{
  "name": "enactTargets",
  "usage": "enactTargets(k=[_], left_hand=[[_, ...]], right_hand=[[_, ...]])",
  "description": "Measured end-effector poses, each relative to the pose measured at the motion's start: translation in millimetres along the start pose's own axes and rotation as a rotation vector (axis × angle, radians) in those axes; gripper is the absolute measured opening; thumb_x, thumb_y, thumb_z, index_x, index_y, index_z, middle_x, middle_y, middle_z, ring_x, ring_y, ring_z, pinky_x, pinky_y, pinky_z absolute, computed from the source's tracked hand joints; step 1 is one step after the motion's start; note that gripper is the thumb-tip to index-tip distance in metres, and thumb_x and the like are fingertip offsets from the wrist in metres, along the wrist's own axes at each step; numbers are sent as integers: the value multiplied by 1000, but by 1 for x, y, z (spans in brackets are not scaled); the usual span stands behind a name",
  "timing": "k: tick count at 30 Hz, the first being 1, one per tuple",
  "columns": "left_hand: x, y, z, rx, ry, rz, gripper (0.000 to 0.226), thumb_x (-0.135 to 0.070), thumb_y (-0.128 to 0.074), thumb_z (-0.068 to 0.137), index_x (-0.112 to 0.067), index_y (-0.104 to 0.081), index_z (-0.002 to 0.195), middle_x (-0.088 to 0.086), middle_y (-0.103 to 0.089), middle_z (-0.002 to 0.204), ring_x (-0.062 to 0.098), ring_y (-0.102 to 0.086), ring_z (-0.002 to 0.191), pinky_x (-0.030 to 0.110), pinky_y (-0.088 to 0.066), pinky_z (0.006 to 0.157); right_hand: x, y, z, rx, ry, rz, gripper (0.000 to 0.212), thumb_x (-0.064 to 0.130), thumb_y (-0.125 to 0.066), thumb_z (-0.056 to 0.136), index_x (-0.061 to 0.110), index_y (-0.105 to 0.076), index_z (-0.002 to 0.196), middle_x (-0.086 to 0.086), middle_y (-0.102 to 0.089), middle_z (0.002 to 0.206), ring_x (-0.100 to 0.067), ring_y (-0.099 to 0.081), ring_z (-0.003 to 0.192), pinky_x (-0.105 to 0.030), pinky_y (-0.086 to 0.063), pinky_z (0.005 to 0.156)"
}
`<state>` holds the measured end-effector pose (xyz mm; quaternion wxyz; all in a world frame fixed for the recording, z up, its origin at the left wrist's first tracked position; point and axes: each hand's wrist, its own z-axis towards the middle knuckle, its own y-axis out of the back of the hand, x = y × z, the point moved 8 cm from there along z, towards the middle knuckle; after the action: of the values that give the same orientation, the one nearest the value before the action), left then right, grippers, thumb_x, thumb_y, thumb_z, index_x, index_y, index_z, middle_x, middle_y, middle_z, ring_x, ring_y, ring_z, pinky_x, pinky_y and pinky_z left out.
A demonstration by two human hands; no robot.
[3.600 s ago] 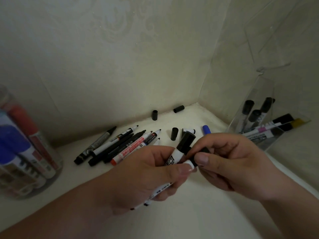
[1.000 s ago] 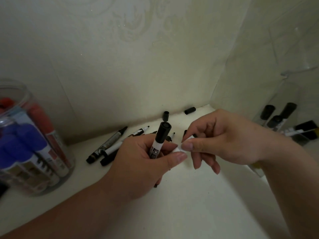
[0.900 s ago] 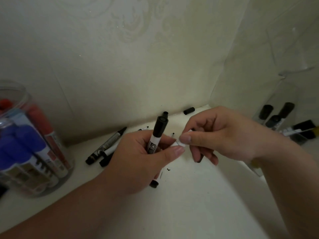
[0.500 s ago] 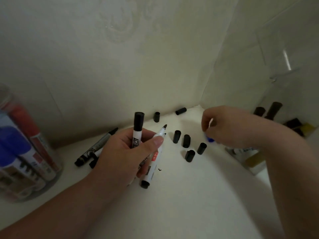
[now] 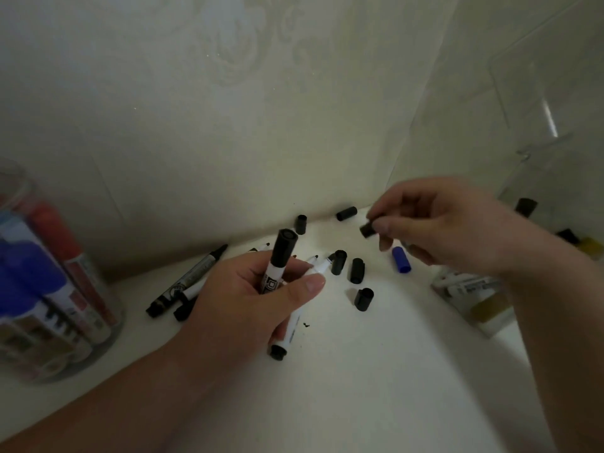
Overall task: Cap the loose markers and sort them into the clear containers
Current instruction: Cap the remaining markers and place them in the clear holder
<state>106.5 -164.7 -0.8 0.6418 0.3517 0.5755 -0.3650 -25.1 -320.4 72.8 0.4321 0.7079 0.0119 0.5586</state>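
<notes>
Grips two markers at once in the left hand (image 5: 258, 289), centre of the frame: a capped marker (image 5: 281, 253) upright, cap on top, and an uncapped marker (image 5: 294, 322) slanting beneath it, bare tip toward the upper right, probably so as to meet a cap without regripping. Pinches a black cap (image 5: 366, 229) between thumb and fingers (image 5: 395, 204) of the right hand (image 5: 451, 230), right of centre, above the bench (image 5: 359, 387); looks meant for that bare tip. Has a blue cap (image 5: 401, 260) and more loose black caps (image 5: 358, 271) lying just below the right hand, within easy reach. Has further loose markers (image 5: 188, 281) fanned out left of centre, not yet sorted. Sets the clear containers at the frame's edges: a round jar (image 5: 108, 331) at lower left, a square box (image 5: 490, 325) at right, each already holding markers.
</notes>
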Motion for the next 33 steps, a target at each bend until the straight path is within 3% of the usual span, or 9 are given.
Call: enactTargets(k=[2,5,8,13,19,24,26,30,33], left_hand=[[-2,-1,-1,23,-13,8,26,-46,-73,65,-26,-75,83,6,-53,49,14,-48,41,20,-42,46],[-5,-2,-1,52,-27,-1,21,-43,-74,67,-28,-76,81,7,-52,49,14,-47,41,22,-42,46],[-6,-3,-2,52,-38,-11,24,-45,-74,64,-28,-76,81,7,-52,47,14,-45,39,23,-41,45],[-8,-5,-3,74,-49,0,20,-41,-74,67,-25,-76,80,7,-52,45,14,-44,37,22,-39,43],[-7,-6,-3,82,-36,1,14,-38,-75,69,-27,-76,77,7,-53,46,14,-44,37,22,-40,43],[-8,-7,-6,84,-77,11,13,-31,-75,71,-19,-73,75,2,-51,44,10,-44,36,21,-40,42],[-10,-5,-7,54,-122,46,17,-32,-75,72,-15,-72,74,2,-52,44,9,-45,36,20,-40,42],[-15,-1,-8,-15,-223,116,21,-31,-76,75,-10,-71,75,3,-52,44,7,-47,37,20,-40,41],[-16,0,-9,-64,-280,202,21,-29,-81,79,-14,-67,74,7,-55,51,17,-50,40,28,-45,40]], right_hand=[[14,-5,-6,67,102,371,32,16,-72,76,-4,-64,100,-19,-69,72,-18,-35,39,-22,-23,38],[19,-19,-7,159,148,426,27,15,-72,73,-4,-64,91,-20,-68,69,-18,-33,43,-27,-17,40],[16,-27,-6,232,145,443,23,16,-73,74,0,-66,89,-21,-69,72,-16,-33,40,-24,-19,39],[21,-36,-12,323,178,384,20,13,-77,78,3,-68,93,-20,-69,74,-16,-39,38,-18,-30,37],[31,-35,-18,236,186,112,18,15,-76,75,9,-74,92,-2,-70,71,-6,-51,46,-19,-40,43],[36,-45,-20,253,185,51,7,10,-76,82,13,-76,89,-4,-72,69,-7,-61,53,-13,-44,46],[34,-49,-18,230,175,27,1,14,-75,85,14,-74,86,-1,-69,64,-8,-59,51,-14,-43,45],[29,-54,-12,200,101,53,10,17,-73,87,9,-71,80,-2,-63,57,-8,-49,41,-18,-40,41],[27,-56,-10,176,55,52,16,22,-73,87,11,-69,76,-1,-62,54,-10,-46,38,-19,-38,40]])
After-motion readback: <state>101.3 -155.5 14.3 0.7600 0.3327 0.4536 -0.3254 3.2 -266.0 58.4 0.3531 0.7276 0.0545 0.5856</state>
